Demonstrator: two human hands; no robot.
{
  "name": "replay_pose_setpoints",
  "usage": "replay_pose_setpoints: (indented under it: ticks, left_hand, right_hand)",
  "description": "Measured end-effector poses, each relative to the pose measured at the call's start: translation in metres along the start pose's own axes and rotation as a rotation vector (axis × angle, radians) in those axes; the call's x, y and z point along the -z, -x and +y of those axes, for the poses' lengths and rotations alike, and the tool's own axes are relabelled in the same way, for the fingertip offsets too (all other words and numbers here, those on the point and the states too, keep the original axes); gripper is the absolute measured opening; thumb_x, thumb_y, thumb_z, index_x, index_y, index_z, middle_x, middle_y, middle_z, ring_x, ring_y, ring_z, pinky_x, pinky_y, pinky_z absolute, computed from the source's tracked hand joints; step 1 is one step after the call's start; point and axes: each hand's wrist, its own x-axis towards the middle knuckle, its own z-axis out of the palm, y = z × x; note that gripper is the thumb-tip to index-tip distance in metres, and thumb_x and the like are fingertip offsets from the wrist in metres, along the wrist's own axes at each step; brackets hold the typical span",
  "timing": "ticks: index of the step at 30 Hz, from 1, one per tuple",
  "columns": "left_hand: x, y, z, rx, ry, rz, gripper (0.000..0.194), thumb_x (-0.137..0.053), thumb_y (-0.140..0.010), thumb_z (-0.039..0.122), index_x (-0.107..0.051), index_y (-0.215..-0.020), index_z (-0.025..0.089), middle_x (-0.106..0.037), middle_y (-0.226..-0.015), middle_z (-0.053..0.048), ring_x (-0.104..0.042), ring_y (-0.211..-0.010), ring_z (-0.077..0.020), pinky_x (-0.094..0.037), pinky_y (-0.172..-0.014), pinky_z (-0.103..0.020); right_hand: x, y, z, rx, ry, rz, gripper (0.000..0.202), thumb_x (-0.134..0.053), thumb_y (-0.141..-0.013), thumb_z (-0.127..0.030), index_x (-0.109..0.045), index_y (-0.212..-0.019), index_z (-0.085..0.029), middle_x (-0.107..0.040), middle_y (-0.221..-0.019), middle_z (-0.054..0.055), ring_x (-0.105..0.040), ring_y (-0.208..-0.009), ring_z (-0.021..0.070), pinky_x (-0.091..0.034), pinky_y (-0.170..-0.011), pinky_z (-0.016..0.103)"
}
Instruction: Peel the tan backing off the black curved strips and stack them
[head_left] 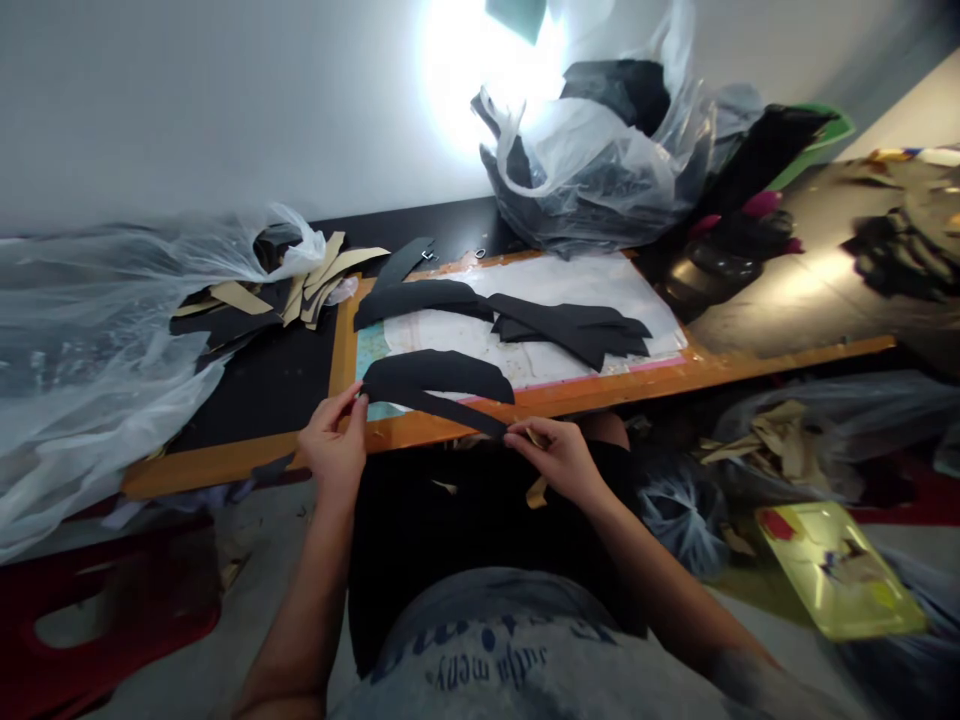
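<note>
A narrow black strip (459,412) slants between my two hands at the table's front edge. My left hand (336,435) pinches its left end, right at the tip of a curved black piece (442,374); I cannot tell whether that tip is in the pinch too. The strip's right end sits between the thumb and fingers of my right hand (559,455). A curled tan strip (537,492) hangs just under the right hand. Further back on the white sheet (465,345) lie another curved black piece (424,298) and a fanned stack of black pieces (574,325).
Tan and black offcuts (300,290) are piled at the left beside clear plastic sheeting (97,340). A stuffed plastic bag (600,170) stands at the back. Two small metal pieces (429,255) lie near the far edge. A yellow tray (840,570) is low at the right.
</note>
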Motion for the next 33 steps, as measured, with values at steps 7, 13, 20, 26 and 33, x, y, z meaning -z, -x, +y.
replay_pose_setpoints:
  ticks: [7,13,20,26,33]
  left_hand:
    - [-0.023,-0.031,-0.005,0.003,-0.165,-0.16,0.033,-0.064,-0.087,0.04,-0.08,-0.107,0.019,-0.075,-0.09,-0.007,-0.065,-0.071,-0.016,-0.051,-0.07,-0.029]
    - [-0.026,-0.035,-0.008,0.021,-0.187,-0.173,0.029,-0.067,-0.088,0.04,-0.081,-0.102,0.02,-0.076,-0.09,-0.006,-0.064,-0.069,-0.0156,-0.048,-0.065,-0.028]
    - [-0.018,-0.021,-0.003,-0.025,-0.227,-0.252,0.023,-0.068,-0.092,0.038,-0.081,-0.102,0.023,-0.074,-0.085,-0.003,-0.065,-0.071,-0.0152,-0.05,-0.067,-0.027]
    - [-0.02,-0.028,-0.003,-0.031,-0.279,-0.244,0.021,-0.068,-0.093,0.037,-0.08,-0.103,0.023,-0.073,-0.085,-0.002,-0.065,-0.07,-0.0152,-0.05,-0.069,-0.028]
    - [-0.023,-0.033,0.001,-0.047,-0.332,-0.287,0.02,-0.068,-0.094,0.035,-0.079,-0.106,0.024,-0.072,-0.084,-0.001,-0.065,-0.07,-0.0158,-0.049,-0.068,-0.029]
  right_hand:
    - [0.015,-0.039,-0.01,-0.071,-0.061,0.015,0.029,-0.069,-0.086,-0.043,-0.069,-0.074,-0.016,-0.055,-0.061,-0.001,-0.043,-0.059,0.012,-0.034,-0.057,0.025]
    - [0.024,-0.048,-0.007,-0.131,-0.128,-0.097,0.032,-0.069,-0.087,-0.047,-0.067,-0.075,-0.017,-0.055,-0.065,-0.001,-0.044,-0.06,0.0125,-0.034,-0.057,0.026]
    - [0.025,-0.044,-0.004,-0.112,-0.007,-0.06,0.029,-0.066,-0.091,-0.043,-0.067,-0.076,-0.019,-0.062,-0.072,0.002,-0.051,-0.065,0.0152,-0.041,-0.062,0.029]
    - [0.016,-0.058,-0.005,-0.183,0.117,-0.03,0.03,-0.063,-0.093,-0.042,-0.065,-0.074,-0.019,-0.045,-0.058,-0.003,-0.039,-0.055,0.0117,-0.032,-0.054,0.027]
    - [0.017,-0.069,-0.007,-0.272,0.182,-0.109,0.033,-0.058,-0.092,-0.04,-0.056,-0.066,-0.019,-0.037,-0.055,-0.004,-0.034,-0.053,0.0107,-0.028,-0.051,0.026]
